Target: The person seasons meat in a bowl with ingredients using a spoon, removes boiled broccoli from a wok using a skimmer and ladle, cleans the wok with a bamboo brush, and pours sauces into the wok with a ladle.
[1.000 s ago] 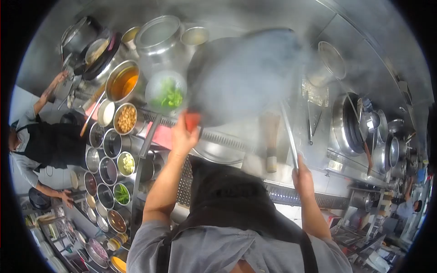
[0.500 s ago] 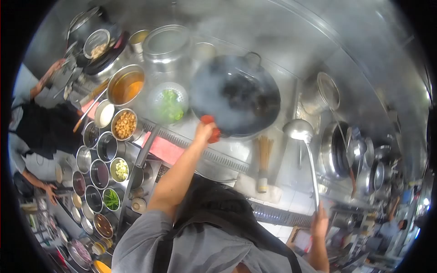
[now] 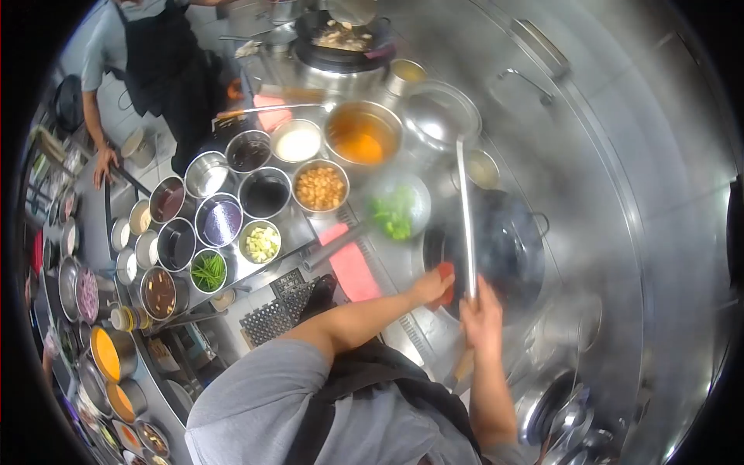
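Note:
My left hand (image 3: pixel 431 288) is closed around a red cloth (image 3: pixel 446 280) at the near edge of a dark wok (image 3: pixel 515 248). A haze lies over the wok, and its inside is blurred. In my right hand (image 3: pixel 482 318) is the long handle of a ladle (image 3: pixel 467 221), which passes over the wok. The ladle's far end reaches a large steel pot (image 3: pixel 459 97), where its bowl is hard to make out. Left of the wok sits a perforated strainer (image 3: pixel 421 203) holding green vegetables (image 3: pixel 393 214).
Steel containers of sauces and cut ingredients stand on the left, among them browned cubes (image 3: pixel 320 187) and chopped greens (image 3: pixel 208 271). A pot of orange liquid (image 3: pixel 364 139) stands behind them. A pink cloth (image 3: pixel 355 271) lies on the counter edge. Another person (image 3: pixel 167 70) stands at the upper left.
The view has turned left. My right hand has carried the ladle from the right side across the wok to the steel pot. My left hand still grips the red cloth at the wok's edge.

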A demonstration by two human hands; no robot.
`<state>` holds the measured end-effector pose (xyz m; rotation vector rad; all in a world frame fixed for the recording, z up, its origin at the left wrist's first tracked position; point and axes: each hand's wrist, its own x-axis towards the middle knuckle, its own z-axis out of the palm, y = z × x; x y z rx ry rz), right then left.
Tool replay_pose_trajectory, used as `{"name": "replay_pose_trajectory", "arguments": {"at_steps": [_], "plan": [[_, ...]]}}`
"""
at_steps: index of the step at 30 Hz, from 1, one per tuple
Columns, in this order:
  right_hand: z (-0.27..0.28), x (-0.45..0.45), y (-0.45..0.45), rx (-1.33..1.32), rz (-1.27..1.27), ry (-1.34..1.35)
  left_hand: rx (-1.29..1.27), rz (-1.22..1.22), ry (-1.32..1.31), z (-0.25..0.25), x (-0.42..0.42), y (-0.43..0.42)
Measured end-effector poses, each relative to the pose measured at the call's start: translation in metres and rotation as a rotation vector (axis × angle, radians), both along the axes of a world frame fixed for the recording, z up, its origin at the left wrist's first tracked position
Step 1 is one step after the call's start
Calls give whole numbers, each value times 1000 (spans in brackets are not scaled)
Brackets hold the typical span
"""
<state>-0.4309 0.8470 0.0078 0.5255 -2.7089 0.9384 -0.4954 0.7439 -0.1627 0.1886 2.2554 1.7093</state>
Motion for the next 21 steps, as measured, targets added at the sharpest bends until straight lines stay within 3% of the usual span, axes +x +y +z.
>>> {"name": "replay_pose_trajectory", "arguments": {"at_steps": [1,3,4,7,8,9,11,13,14,16,18,19,21], "plan": [[10,-27,-18,4,21,5,6,5,76,-8,2,-12],[30,-64,-56,-22,-80,-482,-45,24,74,-2,15,-53],[29,-78,-67,-21,-62,-475,-99,44,-2,15,26,-84],[10,-106,-88,59,-52,-612,-167,163,40,-26,45,-143],[0,-109,-90,61,-39,-613,-304,177,-26,-38,49,-159],[-12,-112,-90,-37,-38,-676,-439,189,-91,-47,50,-167],[-16,-114,-93,-142,-35,-727,-424,215,-14,-62,47,-164],[-12,-106,-97,-489,-5,-858,-410,222,64,-54,48,-165],[-9,-101,-97,-501,-8,-844,-516,182,23,-49,45,-167],[-4,-82,-87,-802,-59,-871,-629,118,-3,-36,45,-166],[2,-60,-61,-948,-63,-857,-822,312,167,-32,52,-168],[5,-46,-47,-1080,-49,-855,-805,256,22,-25,47,-172],[11,-9,-14,-1129,-99,-787,-763,254,63,-36,48,-180]]}}
